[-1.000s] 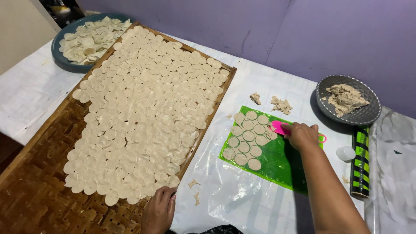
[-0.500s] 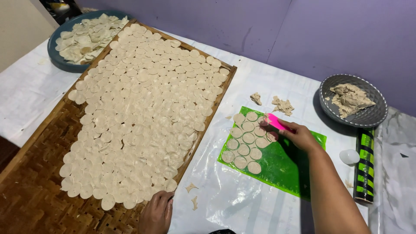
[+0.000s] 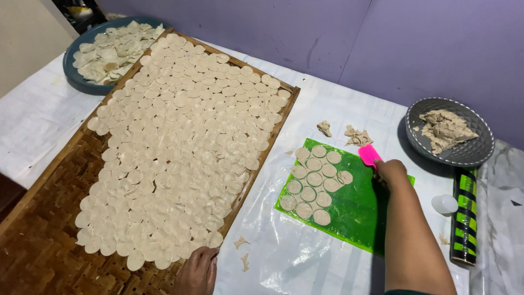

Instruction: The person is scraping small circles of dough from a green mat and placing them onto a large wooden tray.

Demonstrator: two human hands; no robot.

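Your right hand (image 3: 391,172) grips a pink scraper (image 3: 369,154) at the green mat's (image 3: 355,210) 1 o'clock edge, just beside the dough circles (image 3: 313,184). Your left hand (image 3: 197,269) rests with loose fingers on the woven tray's (image 3: 33,240) 5 o'clock corner.

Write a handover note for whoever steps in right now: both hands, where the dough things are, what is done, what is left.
Right hand: grip closed on the pink scraper at the green mat's far edge.
Left hand: resting on the woven tray's near edge, holding nothing.
Done: tray mostly covered with dough rounds.
Left: about a dozen cut rounds lie on the mat; scraps beyond it; more dough in the grey bowl.
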